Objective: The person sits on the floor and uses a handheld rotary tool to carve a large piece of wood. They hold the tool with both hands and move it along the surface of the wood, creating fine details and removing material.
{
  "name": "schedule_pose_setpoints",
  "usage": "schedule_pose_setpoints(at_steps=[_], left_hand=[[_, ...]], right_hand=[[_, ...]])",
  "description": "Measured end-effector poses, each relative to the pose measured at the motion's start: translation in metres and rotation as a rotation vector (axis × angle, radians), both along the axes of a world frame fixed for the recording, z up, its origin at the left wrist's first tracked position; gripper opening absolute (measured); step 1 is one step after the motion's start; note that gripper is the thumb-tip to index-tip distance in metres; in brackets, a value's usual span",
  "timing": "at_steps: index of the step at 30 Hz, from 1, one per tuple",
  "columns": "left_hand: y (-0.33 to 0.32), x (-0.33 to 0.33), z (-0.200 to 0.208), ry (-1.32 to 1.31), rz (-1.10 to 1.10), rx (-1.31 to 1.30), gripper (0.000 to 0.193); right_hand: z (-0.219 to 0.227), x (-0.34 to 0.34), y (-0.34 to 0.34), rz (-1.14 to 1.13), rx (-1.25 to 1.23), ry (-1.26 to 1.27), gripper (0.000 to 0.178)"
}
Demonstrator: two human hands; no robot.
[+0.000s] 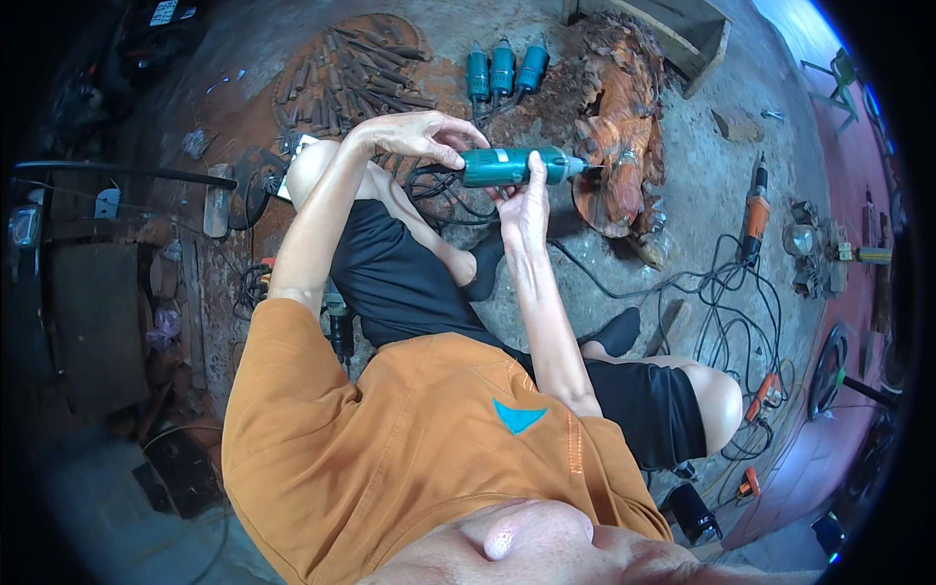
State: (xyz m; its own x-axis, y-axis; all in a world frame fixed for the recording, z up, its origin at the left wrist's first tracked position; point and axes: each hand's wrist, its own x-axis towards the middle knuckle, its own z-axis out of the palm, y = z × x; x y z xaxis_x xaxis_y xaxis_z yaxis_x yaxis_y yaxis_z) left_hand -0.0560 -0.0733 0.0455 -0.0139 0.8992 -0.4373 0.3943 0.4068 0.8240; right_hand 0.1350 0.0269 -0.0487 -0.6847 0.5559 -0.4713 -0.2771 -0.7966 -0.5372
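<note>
A teal die grinder (497,168) lies level in front of me, its narrow nose and thin bit pointing right. My right hand (525,205) grips the body from below, with the thumb over the top near the nose. At the rear end, by the cord, my left hand (421,136) has its thumb and curved fingers against the housing; some fingertips are hidden. Just past the bit stands a reddish-brown wood carving (629,127) with a rough, knobbly surface. Whether the bit touches the wood, I cannot tell.
Three more teal grinders (502,68) stand in a row beyond my hands. Left of them is a heap of slender carving tools or rods (356,73). An orange grinder (755,214) and tangled black cords (721,292) lie right. A wooden box (673,34) stands behind the carving.
</note>
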Motion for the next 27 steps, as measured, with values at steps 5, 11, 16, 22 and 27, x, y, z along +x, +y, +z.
schedule_pose_setpoints(at_steps=[5, 11, 16, 22, 27], left_hand=[[0.004, 0.011, 0.013, -0.127, 0.03, 0.094, 0.062], [0.015, 0.022, 0.018, -0.032, 0.098, 0.224, 0.058], [0.015, 0.025, 0.016, 0.114, 0.057, 0.3, 0.059], [0.014, 0.031, 0.021, 0.087, 0.099, 0.323, 0.053], [0.016, 0.028, 0.021, 0.158, 0.056, 0.339, 0.05]], right_hand=[[0.01, 0.005, 0.021, -0.01, 0.037, 0.058, 0.053], [0.026, 0.004, 0.031, -0.041, 0.063, 0.069, 0.052], [0.026, 0.005, 0.031, -0.046, 0.058, 0.041, 0.053], [0.029, 0.007, 0.032, -0.02, 0.084, 0.078, 0.052], [0.03, 0.005, 0.029, -0.051, 0.121, 0.037, 0.048]])
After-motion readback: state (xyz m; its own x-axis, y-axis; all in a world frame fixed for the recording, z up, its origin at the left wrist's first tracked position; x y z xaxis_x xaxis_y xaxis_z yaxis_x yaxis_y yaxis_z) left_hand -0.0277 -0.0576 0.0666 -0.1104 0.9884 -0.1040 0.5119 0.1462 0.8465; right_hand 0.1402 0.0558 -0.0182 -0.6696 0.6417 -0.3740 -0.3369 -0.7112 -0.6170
